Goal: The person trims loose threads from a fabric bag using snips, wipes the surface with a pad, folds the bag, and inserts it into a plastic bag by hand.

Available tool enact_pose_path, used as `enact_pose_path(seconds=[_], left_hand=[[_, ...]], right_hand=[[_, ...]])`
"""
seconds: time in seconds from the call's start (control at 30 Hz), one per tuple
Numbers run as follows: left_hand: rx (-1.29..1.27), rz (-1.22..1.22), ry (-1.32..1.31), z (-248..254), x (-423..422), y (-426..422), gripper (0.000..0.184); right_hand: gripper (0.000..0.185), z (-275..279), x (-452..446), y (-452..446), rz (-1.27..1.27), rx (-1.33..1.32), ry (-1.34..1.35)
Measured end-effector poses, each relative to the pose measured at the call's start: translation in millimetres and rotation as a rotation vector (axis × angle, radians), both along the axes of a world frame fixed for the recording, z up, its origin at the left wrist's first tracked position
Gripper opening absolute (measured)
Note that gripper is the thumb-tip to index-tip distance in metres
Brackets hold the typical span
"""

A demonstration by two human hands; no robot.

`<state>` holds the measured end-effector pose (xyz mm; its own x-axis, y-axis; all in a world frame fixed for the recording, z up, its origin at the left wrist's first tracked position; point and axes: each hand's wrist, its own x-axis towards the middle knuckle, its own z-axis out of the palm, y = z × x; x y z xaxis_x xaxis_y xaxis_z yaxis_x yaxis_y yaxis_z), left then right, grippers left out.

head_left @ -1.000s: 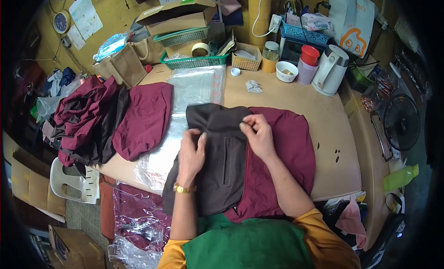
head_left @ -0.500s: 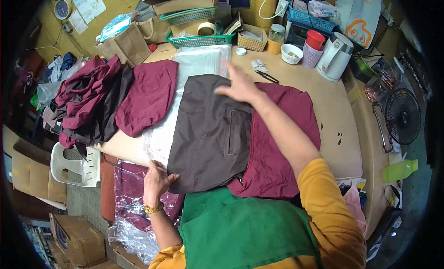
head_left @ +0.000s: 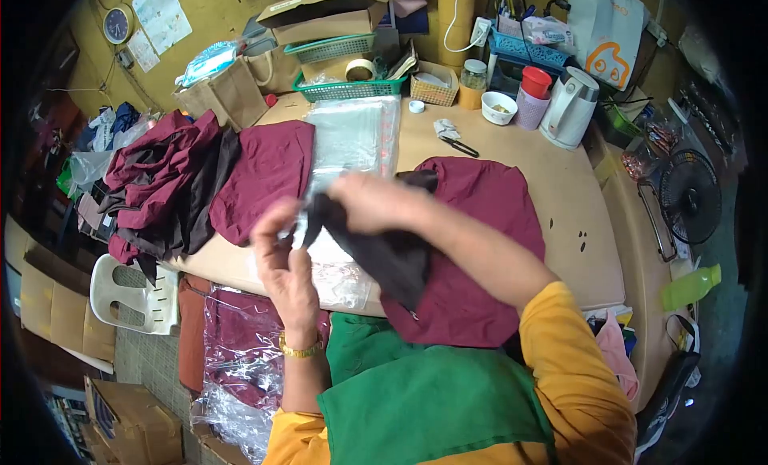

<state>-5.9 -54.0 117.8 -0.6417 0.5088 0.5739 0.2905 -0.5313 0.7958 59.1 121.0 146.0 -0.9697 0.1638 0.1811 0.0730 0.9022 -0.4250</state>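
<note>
A dark grey cloth panel (head_left: 392, 261) is lifted and bunched up at its left end. Blurred by motion, my right hand (head_left: 372, 203) is closed on that bunched end. My left hand (head_left: 286, 269) is just to its left, fingers bent and thumb apart from them. A small whitish, shiny patch shows by the left fingertips; I cannot make out what it is or whether the hand grips it. The grey panel joins a maroon cloth piece (head_left: 488, 249) lying on the table under my right forearm.
Clear plastic sleeves (head_left: 348, 141) lie behind my hands. More maroon cloth (head_left: 268, 165) is at left. A dark slim tool (head_left: 458, 147), white bowl (head_left: 499, 109) and electric kettle (head_left: 570, 109) are at back right. Green baskets (head_left: 348, 89) stand at the back of the table (head_left: 576, 193).
The grey panel, spread flat before, is now gathered and raised. My right hand has come down and left onto it; my left hand has risen from the table's front edge.
</note>
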Motion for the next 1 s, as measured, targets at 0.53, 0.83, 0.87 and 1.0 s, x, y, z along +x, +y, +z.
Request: enact_pose_path(seconds=[0.53, 0.83, 0.87, 1.0], left_hand=[[-0.448, -0.077, 1.052, 40.2, -3.8, -19.0, 0.029], [-0.869, -0.214, 0.910, -43.5, 8.5, 28.2, 0.024], [-0.854, -0.293, 0.917, -44.7, 17.2, 36.5, 0.031], [-0.633, -0.305, 0.891, -63.3, 70.1, 61.5, 0.057]], right_hand=[[0.031, -35.2, 200.2, 69.8, -0.699, -1.344, 1.199], [0.040, -150.6, 215.5, 25.9, -0.715, -0.889, 0.568], [0.037, -150.4, 213.1, 28.2, -0.718, -0.832, 0.518], [0.018, -166.7, 179.1, 3.0, -0.756, -0.750, 0.436]])
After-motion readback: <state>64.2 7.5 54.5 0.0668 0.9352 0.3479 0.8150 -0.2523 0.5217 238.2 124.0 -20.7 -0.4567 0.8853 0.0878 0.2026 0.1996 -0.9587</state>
